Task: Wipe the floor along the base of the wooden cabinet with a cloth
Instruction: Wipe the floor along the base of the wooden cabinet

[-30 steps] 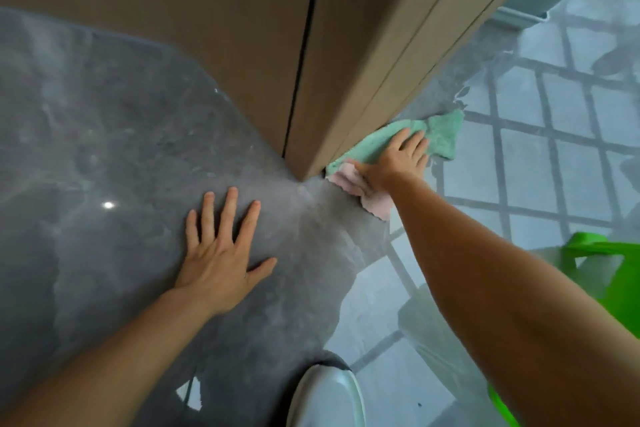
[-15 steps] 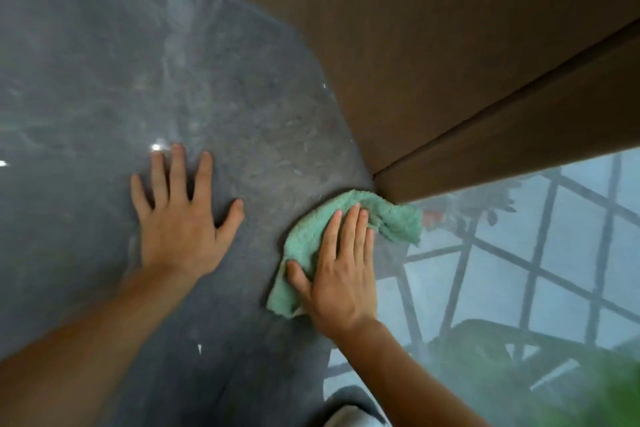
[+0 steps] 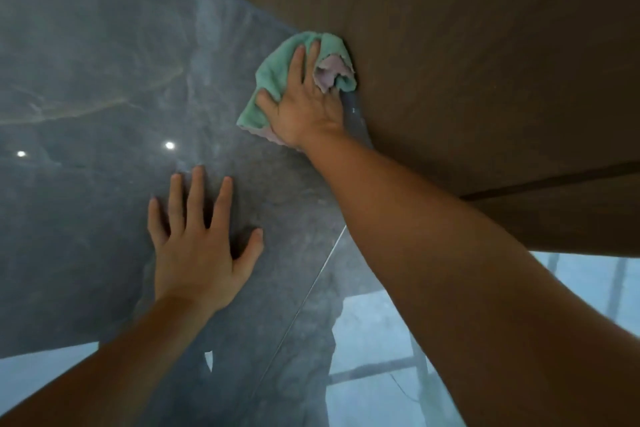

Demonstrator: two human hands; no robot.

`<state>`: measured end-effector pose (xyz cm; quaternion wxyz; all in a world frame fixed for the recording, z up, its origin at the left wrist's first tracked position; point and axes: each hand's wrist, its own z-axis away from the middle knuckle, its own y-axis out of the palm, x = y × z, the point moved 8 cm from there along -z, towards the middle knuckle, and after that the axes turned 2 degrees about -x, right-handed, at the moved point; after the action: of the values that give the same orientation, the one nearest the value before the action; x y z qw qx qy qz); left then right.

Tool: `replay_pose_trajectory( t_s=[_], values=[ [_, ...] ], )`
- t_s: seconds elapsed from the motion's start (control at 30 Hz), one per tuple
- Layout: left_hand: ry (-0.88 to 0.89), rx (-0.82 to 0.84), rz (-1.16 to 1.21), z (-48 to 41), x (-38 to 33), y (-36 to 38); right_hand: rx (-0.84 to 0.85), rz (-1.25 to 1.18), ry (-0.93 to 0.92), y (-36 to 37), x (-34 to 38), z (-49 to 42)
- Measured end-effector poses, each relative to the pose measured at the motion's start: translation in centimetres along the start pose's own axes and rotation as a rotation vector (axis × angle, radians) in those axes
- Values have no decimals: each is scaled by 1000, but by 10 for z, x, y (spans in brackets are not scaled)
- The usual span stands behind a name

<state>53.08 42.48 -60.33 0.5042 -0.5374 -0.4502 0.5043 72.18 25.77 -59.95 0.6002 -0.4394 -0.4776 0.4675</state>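
While the left hand (image 3: 199, 260) is spread flat on the grey marble floor (image 3: 86, 80), a green-and-pink cloth (image 3: 277, 76) is pressed against the wooden cabinet (image 3: 485, 62) base by the right hand (image 3: 304, 104), its grip flat.

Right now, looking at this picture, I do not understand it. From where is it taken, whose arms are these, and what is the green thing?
The picture comes from a camera worn on a person's head, looking down at their own bare arms. No machine is here. The right hand presses a green cloth with a pink underside onto the glossy grey floor, right against the base of the wooden cabinet. The left hand lies flat on the floor with fingers spread, holding nothing.
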Motion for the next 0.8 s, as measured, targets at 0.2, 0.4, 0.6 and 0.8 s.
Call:
replay_pose_trajectory(
  t_s=[0.2,0.4,0.6,0.8],
  values=[
    [5,-1,12,1,3,-1,-24,-25,-9,-2,-19,39],
    [-4,-13,27,0,3,-3,59,17,136,8,-50,170],
    [-23,22,19,1,3,-5,161,-44,300,31,-89,306],
    [-8,15,-29,0,3,-7,59,-27,259,31,-74,280]
  ],
)
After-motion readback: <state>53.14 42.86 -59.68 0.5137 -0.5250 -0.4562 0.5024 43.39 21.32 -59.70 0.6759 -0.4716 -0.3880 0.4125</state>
